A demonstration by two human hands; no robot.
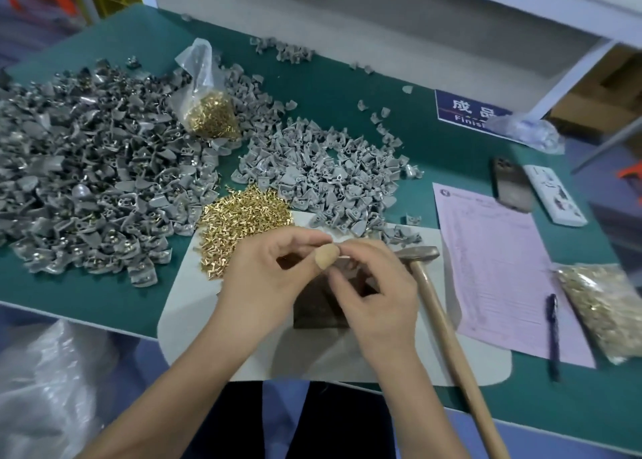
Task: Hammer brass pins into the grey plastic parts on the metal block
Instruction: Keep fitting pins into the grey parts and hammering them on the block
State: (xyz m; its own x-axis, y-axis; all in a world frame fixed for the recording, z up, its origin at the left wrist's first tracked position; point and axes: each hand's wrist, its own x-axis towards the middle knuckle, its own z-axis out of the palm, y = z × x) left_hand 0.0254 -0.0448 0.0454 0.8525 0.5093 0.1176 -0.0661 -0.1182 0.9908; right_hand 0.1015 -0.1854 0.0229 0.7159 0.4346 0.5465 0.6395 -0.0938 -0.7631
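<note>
**Seating a pin by hand above the metal block, before hammering**

All places are given relative to the dark rectangular metal block [321, 302]. Directly above it, the left hand [267, 278] and right hand [377, 291] meet fingertip to fingertip; a bandaged fingertip [326, 255] lies at the join. Both grips are curled tight in a pinch on something small, presumably a grey part and a pin, but the piece itself is hidden by the fingers. The block rests on a white mat [194, 302] on the green tabletop [87, 295]. Just right of the block lies the wooden-handled hammer [441, 305], untouched, its head beside the right hand. Further right are a pink paper form [500, 274] and a dark pen [554, 333]. Beyond the block, at its left, lies the loose heap of brass pins [243, 225]; behind that, the pile of light grey plastic parts [323, 170]. Far left spreads a darker grey pile [87, 166], with a clear bag of brass pins [212, 111] at its back edge.

Judgement: the pin should stand straight in its hole, and the part should sit flat on the block, before the right hand takes the hammer; fingers should be clear of the strike.
</note>
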